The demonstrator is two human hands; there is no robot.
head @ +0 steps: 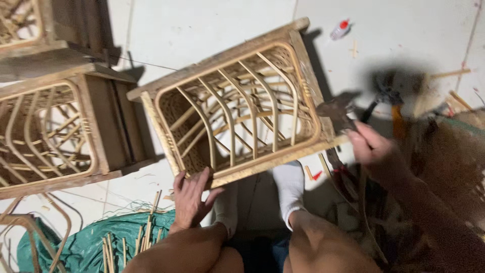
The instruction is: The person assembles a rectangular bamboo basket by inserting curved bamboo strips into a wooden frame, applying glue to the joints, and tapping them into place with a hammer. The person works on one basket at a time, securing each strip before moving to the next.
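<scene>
Head view: left hand (191, 198) braces rattan frame (237, 103).

The scene is viewed from a single head-worn camera, aimed steeply down past the wearer's knees at a tiled floor (202, 30). A rattan frame (232, 106) is seen at close range, and both hands are included at the lower edge.

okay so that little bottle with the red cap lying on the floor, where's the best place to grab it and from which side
Judging by its pose, take the small bottle across its clear body, not the red cap, coming straight down from above. It lies on its side on the white floor with open space all around, so fingers could close on its two long sides.
</scene>
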